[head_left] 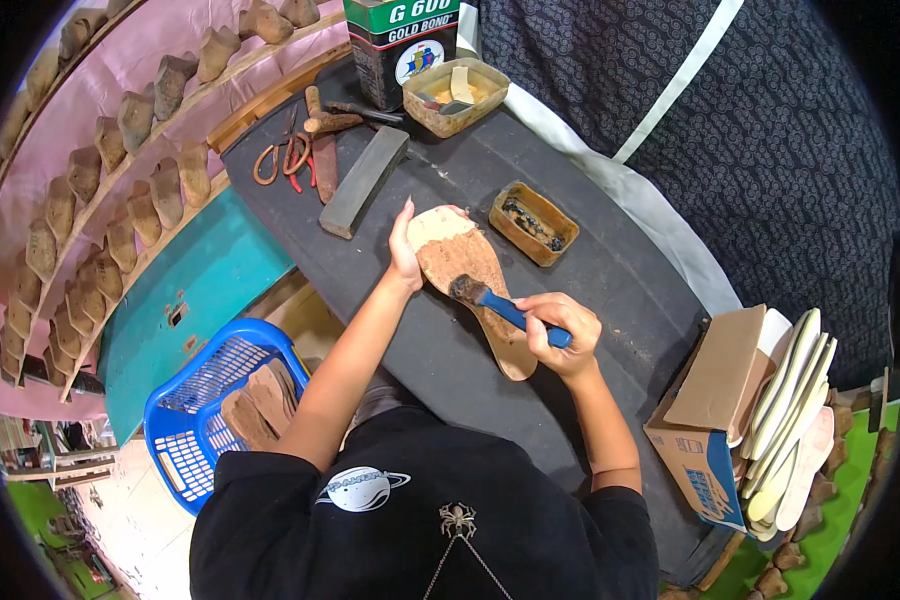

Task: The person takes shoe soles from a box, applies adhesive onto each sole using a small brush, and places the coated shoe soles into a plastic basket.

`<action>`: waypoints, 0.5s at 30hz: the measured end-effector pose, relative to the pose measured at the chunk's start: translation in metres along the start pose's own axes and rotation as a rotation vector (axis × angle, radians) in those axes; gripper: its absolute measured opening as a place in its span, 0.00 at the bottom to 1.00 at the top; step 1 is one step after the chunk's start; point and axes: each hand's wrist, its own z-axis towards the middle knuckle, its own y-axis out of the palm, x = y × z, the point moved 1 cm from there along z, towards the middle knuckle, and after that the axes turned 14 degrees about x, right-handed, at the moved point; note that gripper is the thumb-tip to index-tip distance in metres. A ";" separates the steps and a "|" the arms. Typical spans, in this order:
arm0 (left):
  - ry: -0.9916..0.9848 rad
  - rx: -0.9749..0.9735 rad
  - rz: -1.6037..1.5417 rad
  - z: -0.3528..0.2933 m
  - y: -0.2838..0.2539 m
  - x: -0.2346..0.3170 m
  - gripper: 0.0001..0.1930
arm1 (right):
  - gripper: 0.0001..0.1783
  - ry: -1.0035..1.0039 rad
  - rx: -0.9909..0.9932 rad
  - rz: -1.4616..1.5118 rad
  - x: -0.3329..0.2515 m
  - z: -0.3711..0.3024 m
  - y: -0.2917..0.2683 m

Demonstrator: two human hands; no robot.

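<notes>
A tan shoe insole [462,255] lies at a slant over the dark tabletop. Its far end is pale, and most of the rest is a rougher brown. My left hand [403,250] grips its far left edge, with some fingers hidden beneath. In my right hand [565,332] is a brush with a blue handle [515,313]. The brush's dark, stubby bristles [464,289] rest on the middle of the insole. Just right of the insole's far end sits a small tan tub [533,222] with dark, crusted residue inside.
A grey rectangular block [365,182], scissors [295,153] and a wooden-handled hammer [327,122] lie at the far left. Behind are a metal can [380,75] and a larger tub [455,105]. A carton [700,400] with pale soles stands right; a blue basket [170,440] is left.
</notes>
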 end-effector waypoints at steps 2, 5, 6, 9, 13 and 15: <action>0.012 -0.014 0.006 0.000 0.000 0.000 0.33 | 0.02 0.009 -0.071 -0.020 0.001 -0.001 -0.012; 0.020 -0.012 0.010 -0.001 0.001 0.000 0.33 | 0.04 0.008 -0.108 -0.050 0.001 0.002 -0.015; 0.018 -0.017 0.010 -0.002 0.002 0.001 0.33 | 0.05 -0.002 -0.076 -0.056 0.000 0.003 -0.015; 0.016 -0.009 0.000 -0.003 0.001 0.002 0.33 | 0.03 -0.039 0.033 -0.024 -0.002 0.001 -0.010; -0.004 0.016 -0.038 -0.002 0.003 0.001 0.32 | 0.02 -0.028 0.044 0.029 0.000 -0.001 0.001; -0.007 0.010 -0.037 -0.001 0.001 0.001 0.32 | 0.02 -0.018 0.008 0.021 0.001 0.000 0.000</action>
